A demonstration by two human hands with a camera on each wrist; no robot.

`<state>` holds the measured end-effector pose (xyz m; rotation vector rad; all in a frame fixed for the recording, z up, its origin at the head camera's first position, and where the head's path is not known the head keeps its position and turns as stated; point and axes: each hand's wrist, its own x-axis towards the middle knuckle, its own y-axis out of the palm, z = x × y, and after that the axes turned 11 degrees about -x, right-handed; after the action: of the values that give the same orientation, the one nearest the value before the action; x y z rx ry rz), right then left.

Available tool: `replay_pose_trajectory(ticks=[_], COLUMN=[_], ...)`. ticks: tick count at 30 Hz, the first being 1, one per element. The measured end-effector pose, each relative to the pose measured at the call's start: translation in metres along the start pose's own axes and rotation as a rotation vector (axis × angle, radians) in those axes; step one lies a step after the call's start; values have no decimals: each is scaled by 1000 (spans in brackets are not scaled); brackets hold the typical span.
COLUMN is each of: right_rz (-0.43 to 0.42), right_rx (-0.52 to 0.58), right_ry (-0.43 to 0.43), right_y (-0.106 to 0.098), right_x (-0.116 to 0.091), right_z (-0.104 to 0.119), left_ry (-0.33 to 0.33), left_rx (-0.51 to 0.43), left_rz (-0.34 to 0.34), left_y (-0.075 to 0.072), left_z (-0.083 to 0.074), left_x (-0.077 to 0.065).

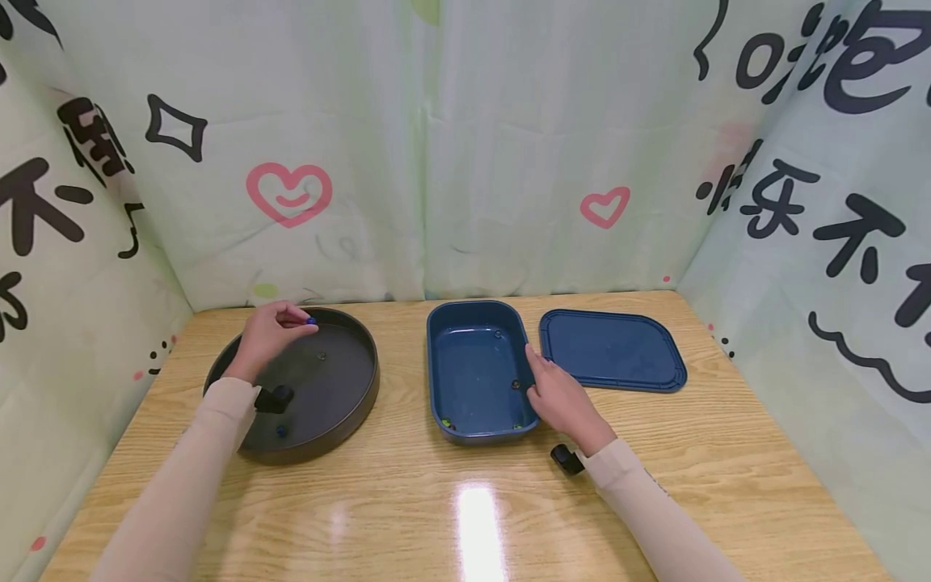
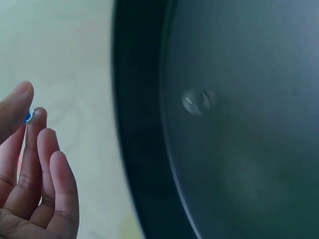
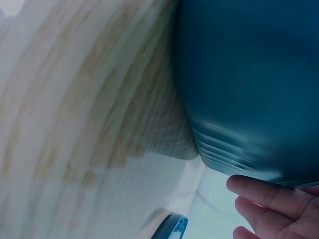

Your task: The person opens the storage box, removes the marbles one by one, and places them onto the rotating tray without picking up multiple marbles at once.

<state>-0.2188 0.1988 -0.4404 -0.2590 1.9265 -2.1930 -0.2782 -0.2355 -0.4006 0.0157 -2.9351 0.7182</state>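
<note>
My left hand [image 1: 271,335] is over the far part of a round dark pan [image 1: 367,388] and pinches a small blue marble [image 1: 311,321] between thumb and fingertip. In the left wrist view, the fingers mostly cover that marble. Inside the pan lie a clear glass marble [image 2: 196,102] and a dark blue one [image 1: 281,432]. My right hand [image 1: 567,404] rests against the right side of a blue rectangular box [image 1: 476,364], fingers fairly straight along its outer wall. On the box floor are several small marbles, one of them brownish [image 1: 516,385].
A flat blue lid [image 1: 614,349] lies right of the box, behind my right hand. Everything stands on a wooden table [image 1: 393,501]. Printed curtains [image 1: 502,162] hang at the back and both sides of the table.
</note>
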Motion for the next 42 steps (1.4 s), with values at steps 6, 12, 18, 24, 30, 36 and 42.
replay_pose_trajectory(ticks=[6, 12, 18, 24, 30, 36, 42], right_rz=[-17, -20, -19, -32, -31, -33, -22], right_rx=[3, 8, 10, 13, 9, 4, 9], right_ry=[-6, -4, -1, 1, -3, 0, 1], right_y=[1, 2, 2, 1, -1, -1, 0], right_x=[0, 0, -1, -2, -2, -2, -2], right_z=[0, 0, 1, 1, 1, 2, 1], left_ry=[-52, -106, -128, -124, -167, -177, -169], left_rx=[1, 27, 74, 131, 140, 145, 157], left_rz=[-11, -22, -17, -3, 18, 16, 26], left_y=[-6, -10, -11, -12, -11, -10, -11], left_z=[16, 26, 39, 53, 58, 62, 64], left_x=[3, 5, 8, 11, 9, 8, 9])
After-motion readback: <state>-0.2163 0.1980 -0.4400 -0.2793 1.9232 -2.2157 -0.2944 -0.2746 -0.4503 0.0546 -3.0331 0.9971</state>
